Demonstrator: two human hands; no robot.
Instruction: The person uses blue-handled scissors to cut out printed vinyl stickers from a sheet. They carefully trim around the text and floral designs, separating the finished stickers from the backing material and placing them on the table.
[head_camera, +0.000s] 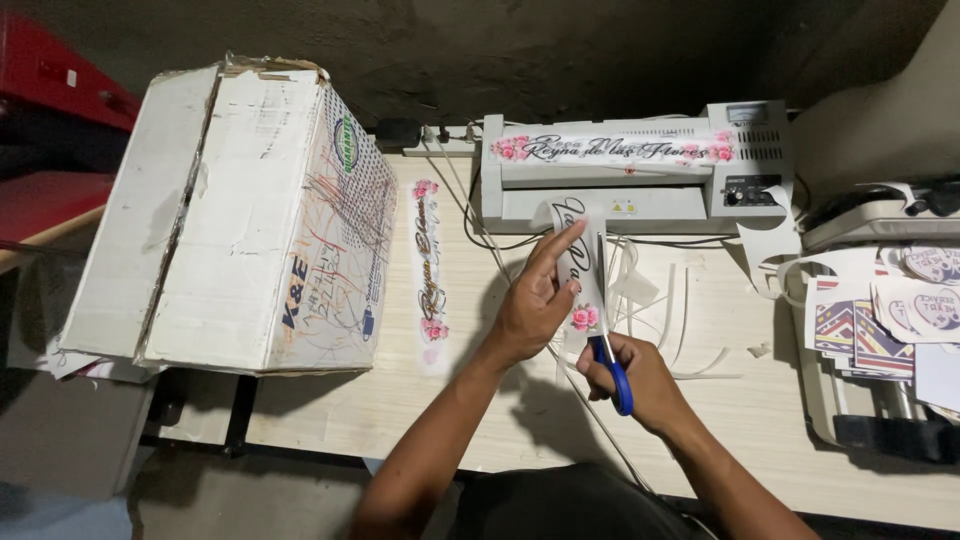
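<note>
Laminated strip between two hands above the tabletop (420, 410).
Left hand (535, 300) pinches the printed strip (578, 270); right hand (640, 375), just below, grips blue-handled scissors (612, 365), blades seemingly on its edge.

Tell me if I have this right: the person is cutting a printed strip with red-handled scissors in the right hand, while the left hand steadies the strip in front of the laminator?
Not quite: the scissors have blue handles, not red, as the head view shows. The rest holds: the right hand works them, the left hand steadies the printed strip, and the laminator sits just behind.
</note>
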